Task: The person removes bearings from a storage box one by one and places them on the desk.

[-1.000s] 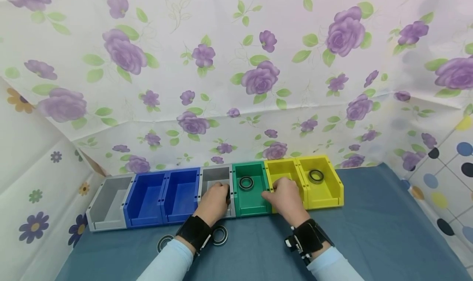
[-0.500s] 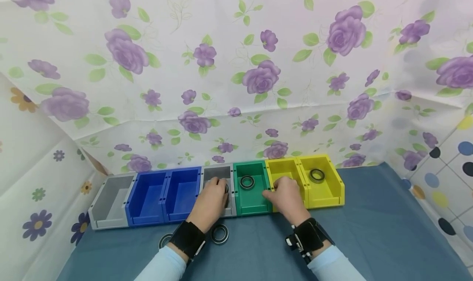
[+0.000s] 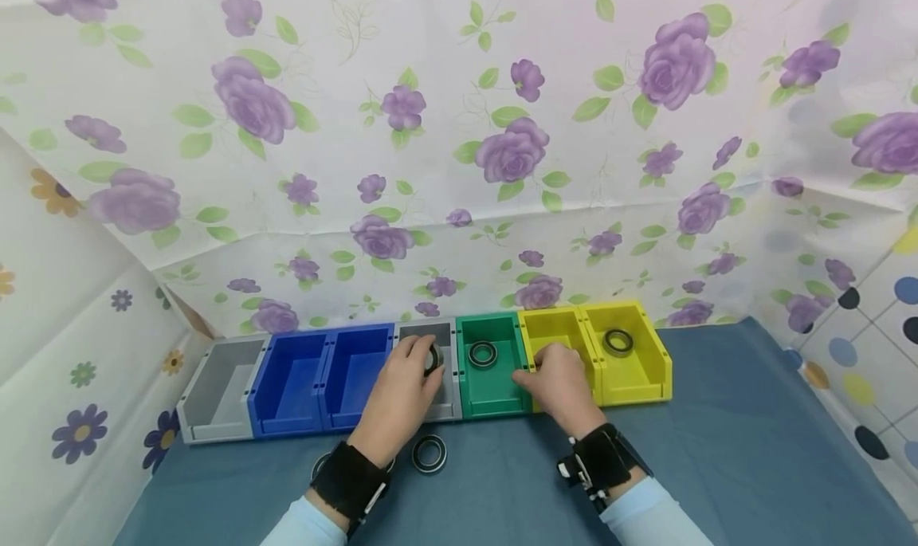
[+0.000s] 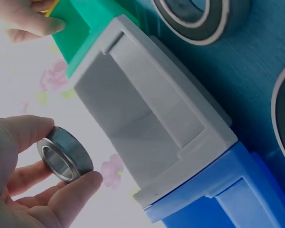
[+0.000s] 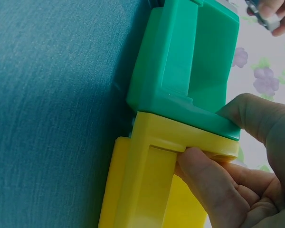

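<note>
A metal ball bearing [image 4: 77, 149] is pinched between the thumb and fingers of my left hand [image 3: 396, 390], tilted on edge above the middle grey bin [image 4: 190, 102]. No bearing shows in the part of that bin seen from the left wrist. My right hand [image 3: 562, 382] grips the adjoining walls of the green bin [image 5: 178, 61] and the left yellow bin [image 5: 142, 190], its thumb on the green side and its fingers inside the yellow one. Another bearing [image 3: 471, 355] lies in the green bin, and one more bearing [image 3: 607, 343] in the right yellow bin [image 3: 634, 392].
Two blue bins [image 3: 287, 379] and another grey bin [image 3: 218, 394] continue the row leftward. On the blue cloth [image 3: 731, 442] in front lies a bearing [image 3: 416, 455]; a further bearing [image 3: 317, 468] is partly hidden by the left wrist. Flowered sheeting [image 3: 459, 171] rises behind.
My left hand has drawn up and slightly left from inside the middle grey bin, bringing the bearing into clearer sight. The right hand keeps its place on the bin walls.
</note>
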Motion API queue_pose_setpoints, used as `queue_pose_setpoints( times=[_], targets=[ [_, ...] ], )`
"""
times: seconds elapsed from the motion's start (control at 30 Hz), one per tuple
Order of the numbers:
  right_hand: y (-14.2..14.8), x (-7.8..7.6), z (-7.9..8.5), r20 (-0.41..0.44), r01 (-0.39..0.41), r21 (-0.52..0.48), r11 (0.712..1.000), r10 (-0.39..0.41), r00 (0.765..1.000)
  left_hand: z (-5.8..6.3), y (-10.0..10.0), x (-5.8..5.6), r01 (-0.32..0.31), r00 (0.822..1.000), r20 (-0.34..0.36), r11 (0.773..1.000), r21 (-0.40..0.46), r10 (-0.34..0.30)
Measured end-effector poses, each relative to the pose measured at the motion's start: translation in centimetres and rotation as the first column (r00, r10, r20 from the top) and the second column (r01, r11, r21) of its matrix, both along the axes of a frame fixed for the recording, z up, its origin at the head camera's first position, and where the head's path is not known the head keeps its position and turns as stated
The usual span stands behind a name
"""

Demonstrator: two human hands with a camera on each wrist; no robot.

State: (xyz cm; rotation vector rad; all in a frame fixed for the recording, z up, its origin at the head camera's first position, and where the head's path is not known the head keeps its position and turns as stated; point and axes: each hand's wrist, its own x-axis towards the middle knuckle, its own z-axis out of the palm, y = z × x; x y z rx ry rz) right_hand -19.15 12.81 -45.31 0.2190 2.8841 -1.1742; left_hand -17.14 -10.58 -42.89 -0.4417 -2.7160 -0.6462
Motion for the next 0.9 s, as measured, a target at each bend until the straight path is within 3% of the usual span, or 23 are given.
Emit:
queue_pose_setpoints(
  times=[0.4,0.6,0.9],
  targets=[
    [0.0,-0.1,-0.1,-0.002,-0.001,0.008,1.000,0.001,1.000,0.7,0.5,1.8,0.058,0.991,-0.120,0.997,0.057,-0.051],
    [0.0,-0.1,-0.1,-0.014,-0.004,0.013,1.000,0.004,1.000,0.9,0.9,2.4,0.096,0.983,-0.164,0.994,0.045,-0.087],
    [0.0,-0.1,-0.1,-0.029,-0.003,0.024,1.000,0.004,1.000,0.1,1.7,3.6,0.141,0.980,-0.147,0.989,0.047,-0.133]
  ],
)
